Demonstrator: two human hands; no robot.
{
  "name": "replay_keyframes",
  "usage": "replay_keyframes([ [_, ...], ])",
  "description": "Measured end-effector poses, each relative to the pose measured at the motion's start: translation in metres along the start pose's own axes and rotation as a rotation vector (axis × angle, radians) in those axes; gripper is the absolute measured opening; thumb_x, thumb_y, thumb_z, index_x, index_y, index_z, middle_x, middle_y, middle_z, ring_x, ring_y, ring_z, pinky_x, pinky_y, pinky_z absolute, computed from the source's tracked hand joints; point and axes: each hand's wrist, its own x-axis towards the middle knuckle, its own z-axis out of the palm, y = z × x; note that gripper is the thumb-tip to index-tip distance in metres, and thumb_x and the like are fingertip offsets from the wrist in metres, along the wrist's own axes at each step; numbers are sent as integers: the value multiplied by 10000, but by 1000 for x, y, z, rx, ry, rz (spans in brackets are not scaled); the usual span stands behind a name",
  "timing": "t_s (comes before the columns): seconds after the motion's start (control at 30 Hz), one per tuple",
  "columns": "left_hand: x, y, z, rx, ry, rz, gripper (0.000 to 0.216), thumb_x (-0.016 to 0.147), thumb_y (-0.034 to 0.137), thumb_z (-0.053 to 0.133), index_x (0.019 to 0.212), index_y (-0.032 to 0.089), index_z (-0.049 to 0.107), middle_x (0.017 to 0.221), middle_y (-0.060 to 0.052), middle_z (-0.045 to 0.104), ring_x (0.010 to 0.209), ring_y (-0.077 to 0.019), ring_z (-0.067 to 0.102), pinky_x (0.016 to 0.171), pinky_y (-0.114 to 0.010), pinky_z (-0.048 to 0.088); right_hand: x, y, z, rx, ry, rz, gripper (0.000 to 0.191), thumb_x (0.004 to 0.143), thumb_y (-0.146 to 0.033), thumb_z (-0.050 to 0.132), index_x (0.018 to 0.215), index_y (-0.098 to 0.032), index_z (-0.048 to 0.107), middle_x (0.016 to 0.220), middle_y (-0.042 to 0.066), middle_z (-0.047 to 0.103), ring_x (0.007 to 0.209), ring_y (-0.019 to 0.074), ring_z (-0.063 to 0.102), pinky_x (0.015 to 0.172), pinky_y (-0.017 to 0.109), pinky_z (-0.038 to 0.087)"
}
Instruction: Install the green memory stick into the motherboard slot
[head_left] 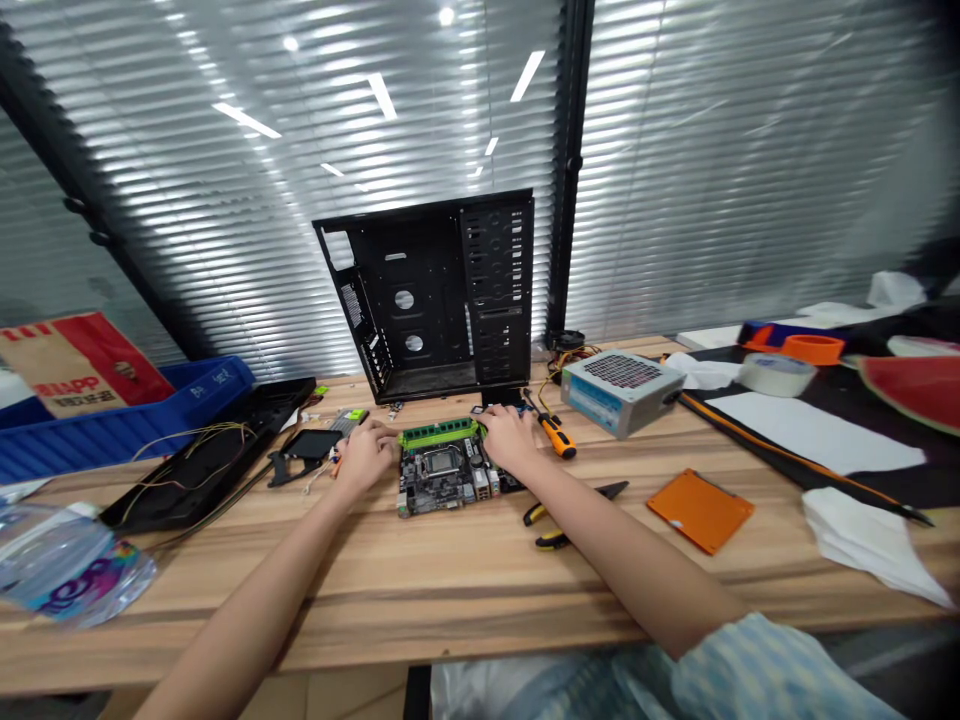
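A small motherboard (441,478) lies on the wooden table in front of me, its processor socket facing up. Along its far edge a green RAM stick (439,431) stands at the bright green memory slots; whether it is fully seated I cannot tell. My left hand (367,456) is closed at the left end of the stick, fingers bent and partly hidden. At the opposite end my right hand (508,436) curls its fingers against the stick and the board's corner. Pliers (553,540) with yellow-and-black handles lie partly under my right forearm.
Behind the board stands an open black computer case (427,300). To the right are an orange screwdriver (556,436), a power supply (622,390) and an orange plate (700,510). A black panel (202,475), blue bin (210,385) and plastic bottle (75,570) occupy the left.
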Motion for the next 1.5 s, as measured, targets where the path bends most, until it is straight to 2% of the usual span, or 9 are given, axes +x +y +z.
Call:
replay_keyframes([
  [0.5,0,2,-2,5,-25,-42,389,744,187,449,932,194,790,1066,-90,694,1059,-284,608,932,-414,467,1,0,2,14,17,7,501,853,-146,450,1274,-331,648,1301,71,601,1132,253,477,939,456,259],
  [0.77,-2,3,-3,21,-20,-63,358,776,175,463,925,229,784,1072,-73,696,1073,-277,602,895,-403,465,1,1,3,-38,2,0,503,880,-169,439,1321,-342,608,1357,77,567,1159,260,465,955,463,242],
  [1.2,-1,5,-4,-7,-25,-35,350,754,186,458,887,195,782,1023,-73,714,1041,-268,611,956,-392,461,2,0,5,15,16,3,501,854,-148,440,1287,-303,639,1329,81,594,1151,259,471,970,483,236],
  [1.5,-4,9,-6,3,13,-68,347,752,185,434,794,222,777,1001,-57,695,1056,-265,605,844,-402,421,2,1,5,16,74,-23,454,877,-154,418,1194,-321,697,1307,59,610,1144,253,465,959,481,229],
])
